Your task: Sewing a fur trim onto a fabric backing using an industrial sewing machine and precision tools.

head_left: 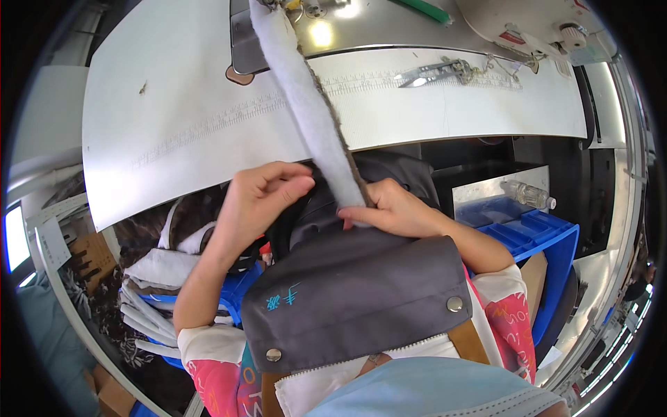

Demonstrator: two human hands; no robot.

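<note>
Fingers (361,214) of the right hand (399,208) pinch the near end of a long, narrow strip (309,111), thumb flat on its white face and the others bent around its edge. Fluffy white pile faces up, with a darker brown, furry-looking border along the right side. From that grip the strip runs away over the table edge, slanting up and left to a smooth, shiny metal plate (375,31).

Just left of the strip, the left hand (260,201) is half curled, thumb and forefinger brought near each other; whether anything thin sits between them I cannot tell.

Ahead of both sets of fingers spreads the smooth white table (174,62), a printed ruler scale (208,125) crossing it. Ahead and right of the right fingers lie a small metal tool (434,73) and, farther off, a green rod (425,10). Well right of them are a clear plastic bottle (529,194) and a hard blue bin (564,236). Left of and nearer than the left fingers, soft white strips (163,267) are heaped loosely. Nearer than the right fingers hangs a dark grey cloth apron (354,306) with round metal snaps.
</note>
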